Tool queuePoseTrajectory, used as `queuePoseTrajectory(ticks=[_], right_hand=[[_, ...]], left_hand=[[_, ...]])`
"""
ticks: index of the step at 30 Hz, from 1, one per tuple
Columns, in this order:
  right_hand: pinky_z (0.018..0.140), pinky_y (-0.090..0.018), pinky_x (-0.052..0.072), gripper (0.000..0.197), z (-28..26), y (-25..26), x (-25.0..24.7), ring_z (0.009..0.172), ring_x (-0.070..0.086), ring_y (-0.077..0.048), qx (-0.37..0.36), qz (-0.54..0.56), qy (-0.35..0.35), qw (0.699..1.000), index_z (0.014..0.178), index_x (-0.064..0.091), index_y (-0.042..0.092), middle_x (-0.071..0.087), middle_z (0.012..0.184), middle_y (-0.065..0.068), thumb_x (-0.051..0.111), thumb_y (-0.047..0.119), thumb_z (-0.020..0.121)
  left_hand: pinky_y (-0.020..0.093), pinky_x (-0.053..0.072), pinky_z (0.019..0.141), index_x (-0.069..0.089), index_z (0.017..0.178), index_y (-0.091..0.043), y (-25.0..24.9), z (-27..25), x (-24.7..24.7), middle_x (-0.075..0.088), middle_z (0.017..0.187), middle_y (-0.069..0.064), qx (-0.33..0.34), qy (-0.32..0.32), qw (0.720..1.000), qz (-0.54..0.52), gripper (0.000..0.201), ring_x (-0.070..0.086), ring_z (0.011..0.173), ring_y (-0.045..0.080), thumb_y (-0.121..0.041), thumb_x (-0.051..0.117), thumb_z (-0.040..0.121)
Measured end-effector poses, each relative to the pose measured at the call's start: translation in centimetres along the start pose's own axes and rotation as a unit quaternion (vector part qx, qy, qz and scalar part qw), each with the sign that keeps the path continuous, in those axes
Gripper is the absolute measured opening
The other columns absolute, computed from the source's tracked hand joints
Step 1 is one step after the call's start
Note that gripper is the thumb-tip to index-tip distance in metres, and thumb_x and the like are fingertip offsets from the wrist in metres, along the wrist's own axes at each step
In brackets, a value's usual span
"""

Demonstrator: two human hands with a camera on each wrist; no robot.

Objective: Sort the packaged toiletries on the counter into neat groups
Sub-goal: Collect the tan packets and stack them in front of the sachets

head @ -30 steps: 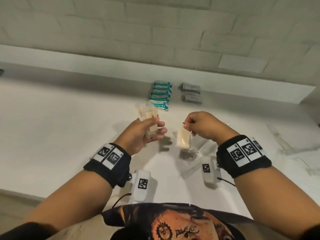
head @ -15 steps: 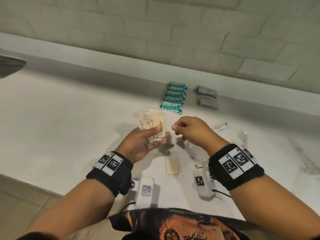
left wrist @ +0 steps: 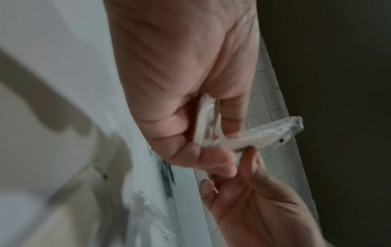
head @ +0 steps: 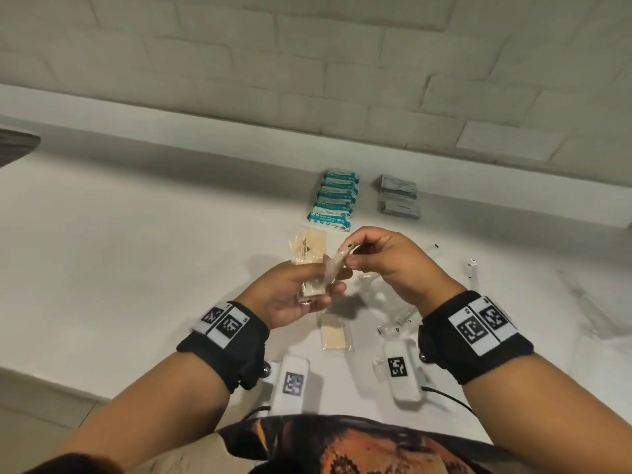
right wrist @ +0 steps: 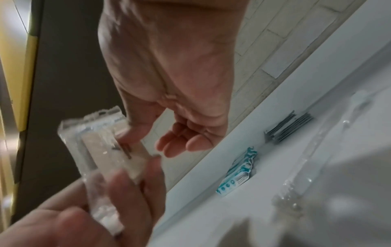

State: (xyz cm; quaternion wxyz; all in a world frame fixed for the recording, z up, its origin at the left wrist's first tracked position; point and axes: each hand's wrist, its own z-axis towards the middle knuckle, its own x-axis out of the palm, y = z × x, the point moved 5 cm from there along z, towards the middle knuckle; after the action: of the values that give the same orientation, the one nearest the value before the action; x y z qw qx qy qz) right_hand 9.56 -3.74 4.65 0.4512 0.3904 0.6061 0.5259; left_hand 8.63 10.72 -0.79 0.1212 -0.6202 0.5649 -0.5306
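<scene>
Left wrist view: near counter and the clear plastic wrappers (left wrist: 148,210) lying on it smeared by blur, contents unreadable. Print on the tan packets in clear wrap (head: 309,258) held by the left hand (head: 294,295) too small to read. Grey flat sachets (head: 398,196) by the wall: count unclear. Dark curved object (head: 15,150) cut off at head view's left edge. Right wrist view: left hand's fingers blurred.

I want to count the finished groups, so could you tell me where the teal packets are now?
In the head view the teal packets lie in an overlapping row at the back of the counter, just left of the grey packets.
</scene>
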Motion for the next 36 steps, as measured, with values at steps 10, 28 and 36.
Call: queuePoseTrajectory(ticks=[10,28,36], right_hand=[[0.048,-0.028,0.051,0.015,-0.6,-2.0,-0.7,0.053,0.063,-0.021,0.116,0.029,-0.091,0.989,0.093,0.062,0.0,0.065,0.074,-0.014,0.07,0.006,0.083],[0.066,-0.024,0.041,0.009,1.7,-2.6,4.2,0.079,0.054,-0.011,0.085,-0.555,0.22,0.798,0.091,0.068,0.021,0.064,0.087,0.007,0.062,0.016,0.088],[0.069,-0.028,0.046,0.017,2.9,-2.3,3.3,0.082,0.06,-0.012,0.039,-0.456,0.064,0.887,0.09,0.066,0.031,0.064,0.089,0.011,0.053,0.041,0.089]], left_hand=[[0.025,0.052,0.065,0.049,0.091,-0.017,-0.8,0.6,-0.9,0.063,0.086,0.001,0.16,-0.089,0.982,0.043,0.023,0.064,0.079,0.018,0.004,0.06,0.088],[0.033,0.06,0.068,0.059,0.118,-0.001,-1.2,-0.9,-4.1,0.07,0.113,0.016,0.113,-0.048,0.991,-0.046,0.025,0.07,0.095,0.032,-0.009,0.05,0.096],[0.033,0.059,0.072,0.067,0.101,-0.003,-0.4,-0.7,-5.0,0.072,0.092,0.012,0.127,-0.087,0.988,-0.024,0.014,0.071,0.083,0.028,-0.007,0.063,0.088]])
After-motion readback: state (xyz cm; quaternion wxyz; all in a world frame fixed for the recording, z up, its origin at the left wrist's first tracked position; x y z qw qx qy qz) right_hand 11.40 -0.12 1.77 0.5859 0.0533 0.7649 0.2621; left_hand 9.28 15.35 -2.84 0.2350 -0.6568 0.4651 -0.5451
